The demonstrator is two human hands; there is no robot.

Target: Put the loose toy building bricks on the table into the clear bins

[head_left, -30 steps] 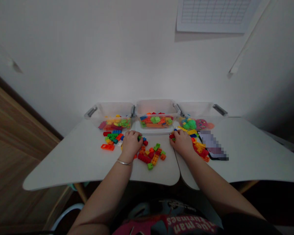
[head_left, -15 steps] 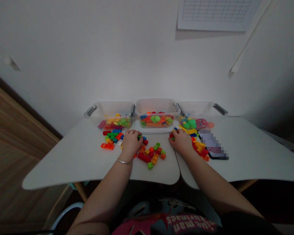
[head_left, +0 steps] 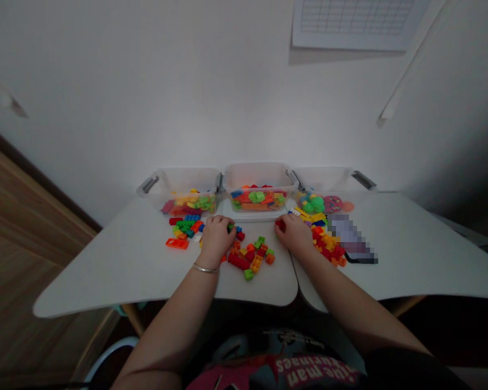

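Note:
My left hand (head_left: 217, 236), with a silver bangle at the wrist, curls over the pile in the middle of the table. Its fingers are closed on a green toy brick (head_left: 230, 228), mostly hidden by the hand. To the right, my right hand (head_left: 295, 234) pinches a red toy brick (head_left: 280, 224) just above the tabletop. Between and below the hands lie loose bricks, among them a red brick (head_left: 238, 261), a yellow-orange brick (head_left: 256, 264) and a green brick (head_left: 249, 274). Left of my left hand are green bricks (head_left: 185, 224) and a flat orange brick (head_left: 177, 244).
Three clear bins stand against the wall: a left bin (head_left: 187, 179), a middle bin (head_left: 256, 172) and a right bin (head_left: 327, 176), each holding toy pieces. Red and yellow bricks (head_left: 329, 246) lie beside a phone (head_left: 352, 241). A seam divides the white tabletop (head_left: 410, 249).
My right hand has shifted slightly left, and the red brick at its fingertips shows more plainly. The left hand stays nearly in place. The camera view has shifted a little.

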